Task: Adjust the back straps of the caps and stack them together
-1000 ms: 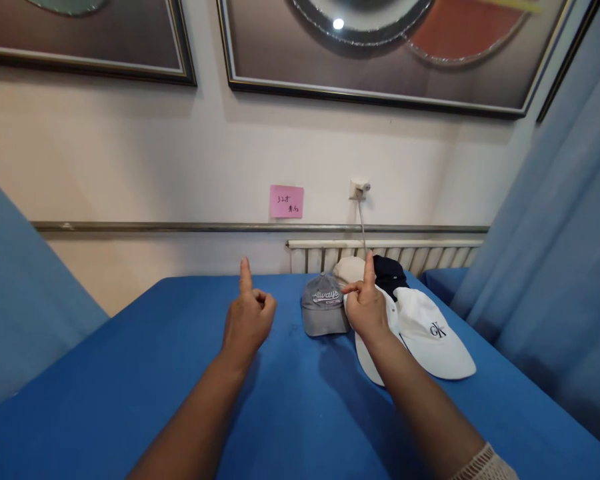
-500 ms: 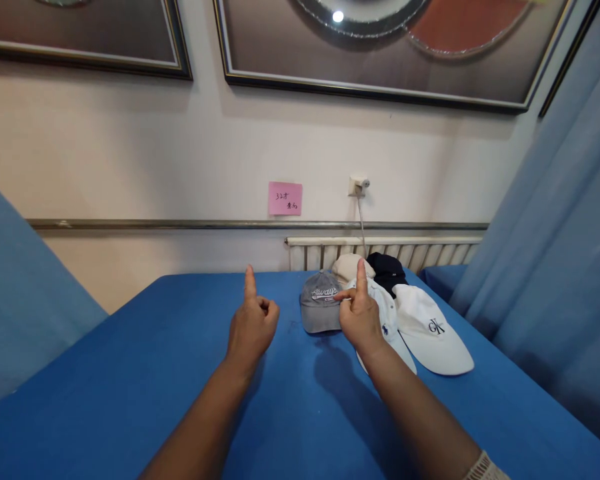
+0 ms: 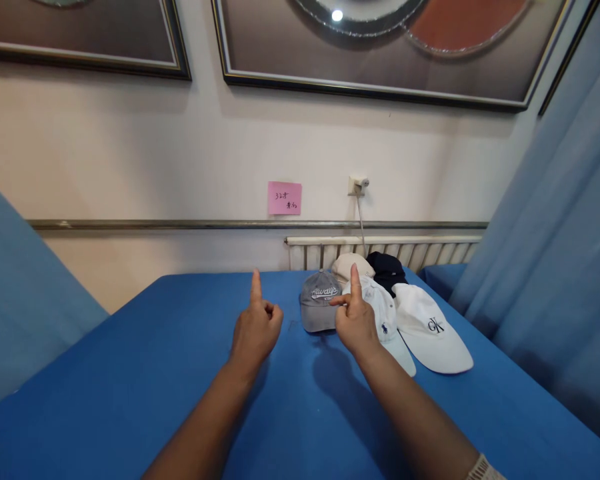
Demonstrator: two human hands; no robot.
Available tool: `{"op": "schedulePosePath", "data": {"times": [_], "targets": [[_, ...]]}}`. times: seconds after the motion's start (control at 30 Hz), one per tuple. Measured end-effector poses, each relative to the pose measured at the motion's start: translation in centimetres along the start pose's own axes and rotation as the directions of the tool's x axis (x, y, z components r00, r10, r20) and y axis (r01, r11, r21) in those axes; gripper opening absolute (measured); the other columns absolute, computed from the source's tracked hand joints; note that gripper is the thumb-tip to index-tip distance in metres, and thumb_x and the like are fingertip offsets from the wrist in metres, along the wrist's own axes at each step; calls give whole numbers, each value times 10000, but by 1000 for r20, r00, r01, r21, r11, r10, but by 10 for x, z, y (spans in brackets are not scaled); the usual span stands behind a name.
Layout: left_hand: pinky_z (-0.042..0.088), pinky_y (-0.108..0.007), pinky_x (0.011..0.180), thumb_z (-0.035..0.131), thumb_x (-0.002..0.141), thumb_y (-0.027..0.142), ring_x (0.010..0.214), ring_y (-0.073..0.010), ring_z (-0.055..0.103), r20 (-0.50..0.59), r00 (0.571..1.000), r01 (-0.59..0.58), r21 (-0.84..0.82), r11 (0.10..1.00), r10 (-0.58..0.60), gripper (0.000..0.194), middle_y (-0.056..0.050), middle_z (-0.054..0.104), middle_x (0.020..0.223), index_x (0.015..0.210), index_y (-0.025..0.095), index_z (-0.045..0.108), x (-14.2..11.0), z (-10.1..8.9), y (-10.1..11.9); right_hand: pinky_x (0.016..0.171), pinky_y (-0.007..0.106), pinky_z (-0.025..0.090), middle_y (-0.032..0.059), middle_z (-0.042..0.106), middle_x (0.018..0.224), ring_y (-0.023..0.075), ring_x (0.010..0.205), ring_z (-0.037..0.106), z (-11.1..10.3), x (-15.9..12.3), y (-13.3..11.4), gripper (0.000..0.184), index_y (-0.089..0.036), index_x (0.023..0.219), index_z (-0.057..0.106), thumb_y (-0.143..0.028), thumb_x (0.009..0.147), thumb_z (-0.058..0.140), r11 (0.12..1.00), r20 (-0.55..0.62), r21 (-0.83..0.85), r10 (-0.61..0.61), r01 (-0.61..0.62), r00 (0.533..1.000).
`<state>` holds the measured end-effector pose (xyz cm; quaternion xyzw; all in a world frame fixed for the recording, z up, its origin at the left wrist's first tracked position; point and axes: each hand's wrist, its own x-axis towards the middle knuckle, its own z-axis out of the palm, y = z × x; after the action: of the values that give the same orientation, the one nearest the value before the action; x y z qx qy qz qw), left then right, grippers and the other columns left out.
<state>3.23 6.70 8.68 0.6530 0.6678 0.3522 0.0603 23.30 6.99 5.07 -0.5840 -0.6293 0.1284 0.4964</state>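
Over the blue-covered bed, my left hand (image 3: 254, 333) has its index finger straight up and the other fingers folded in. It holds nothing. My right hand (image 3: 356, 325) is likewise empty, its index finger raised and its thumb out to the left. Behind the right hand are several baseball caps: a grey cap (image 3: 316, 312) with "Always" lettering, a pale cap (image 3: 385, 313) with a small dark logo, and a white cap (image 3: 430, 337) with black letters. Farther back lie a beige cap (image 3: 351, 265) and a navy cap (image 3: 386, 270). The right hand partly covers the grey and pale caps.
The blue bed (image 3: 145, 360) reaches to the wall, near a white radiator (image 3: 325, 241) and a metal rail (image 3: 205, 225). A pink note (image 3: 285, 198) and a plugged-in socket (image 3: 358, 185) are on the wall. Blue curtains (image 3: 560, 267) hang at both sides.
Both hands have shifted slightly towards each other and a little downward, with index fingers still raised. The caps stay where they were.
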Motion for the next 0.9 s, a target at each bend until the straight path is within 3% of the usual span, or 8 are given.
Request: {"op": "schedulePosePath", "data": {"times": [0.2, 0.3, 0.37, 0.43, 0.5, 0.6, 0.77, 0.9], "targets": [[391, -269, 626, 468, 893, 218, 641, -165, 629, 105, 994, 14, 37, 999, -18, 838, -15, 704, 803, 1585, 116, 6, -7, 11, -8, 822, 315, 518, -18, 761, 920, 197, 854, 711, 15, -8, 8, 970, -252, 1591, 91, -23, 727, 466, 996, 42, 82, 39, -42, 998], [408, -280, 657, 464, 907, 256, 735, -193, 669, 286, 958, -24, 109, 994, -9, 734, -51, 732, 875, 1571, 124, 181, -16, 22, -22, 654, 275, 521, 2, 755, 881, 173, 684, 680, 32, -19, 18, 820, -221, 1531, 268, -64, 759, 495, 934, 165, 269, 198, -237, 966], [422, -285, 689, 480, 903, 278, 824, -215, 687, 437, 900, -85, 157, 984, 8, 628, -77, 745, 921, 1505, 132, 372, -26, 31, -36, 454, 236, 434, 35, 742, 817, 130, 453, 554, 45, -30, 28, 537, -155, 1377, 442, -148, 842, 484, 745, 402, 399, 382, -535, 832], [437, -295, 727, 493, 895, 288, 906, -239, 691, 535, 845, -124, 190, 974, 4, 548, -105, 750, 989, 1420, 133, 501, -37, 41, -52, 377, 197, 349, 72, 724, 775, 97, 390, 486, 56, -43, 40, 276, -126, 1133, 563, -283, 929, 463, 437, 649, 419, 469, -796, 599], [451, -304, 760, 489, 892, 287, 947, -250, 689, 579, 816, -136, 188, 973, 3, 510, -117, 751, 1028, 1374, 131, 551, -47, 49, -65, 376, 171, 360, 85, 714, 787, 95, 438, 545, 65, -52, 52, 225, -138, 975, 573, -353, 940, 517, 176, 716, 457, 510, -872, 478], [457, -311, 797, 471, 896, 281, 965, -245, 685, 595, 803, -138, 141, 980, 28, 475, -108, 751, 1039, 1333, 140, 592, -56, 59, -78, 413, 165, 441, 39, 681, 766, 115, 545, 638, 76, -50, 65, 135, -172, 918, 537, -295, 919, 593, 6, 600, 624, 636, -781, 485], [450, -316, 810, 469, 895, 313, 977, -243, 671, 556, 830, -92, 54, 994, 47, 447, -85, 745, 1002, 1288, 172, 628, -56, 67, -92, 462, 127, 475, -20, 609, 709, 83, 591, 650, 92, -18, 76, 127, -198, 855, 486, -226, 953, 563, -53, 507, 738, 701, -673, 501], [452, -331, 792, 586, 804, 370, 864, -243, 658, 520, 853, 98, -237, 967, 41, 415, -55, 724, 861, 1158, 182, 694, -50, 76, -108, 431, 97, 437, -61, 542, 615, 47, 483, 569, 102, 0, 80, 192, -198, 791, 466, -174, 941, 583, -81, 483, 775, 715, -627, 505]]}}
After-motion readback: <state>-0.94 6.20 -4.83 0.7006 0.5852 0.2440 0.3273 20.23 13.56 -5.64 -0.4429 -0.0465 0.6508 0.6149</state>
